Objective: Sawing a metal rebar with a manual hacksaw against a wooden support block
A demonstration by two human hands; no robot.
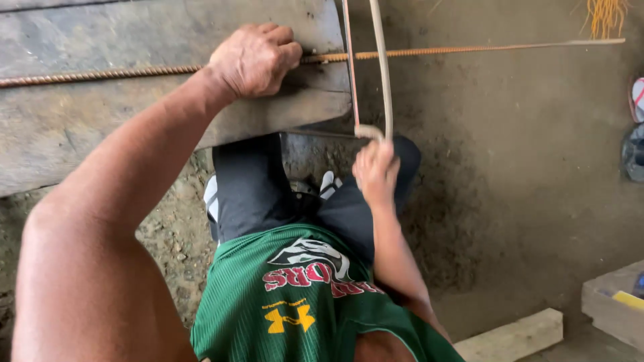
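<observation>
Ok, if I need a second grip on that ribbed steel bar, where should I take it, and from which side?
Probably on the bar where it lies on the plank, beyond the left hand, coming from above. Its other end overhangs unsupported past the hacksaw.

Soft, even daylight with weak shadows; the dirt floor (523, 167) at right looks dim, and the near arm at lower left is slightly blurred.
</observation>
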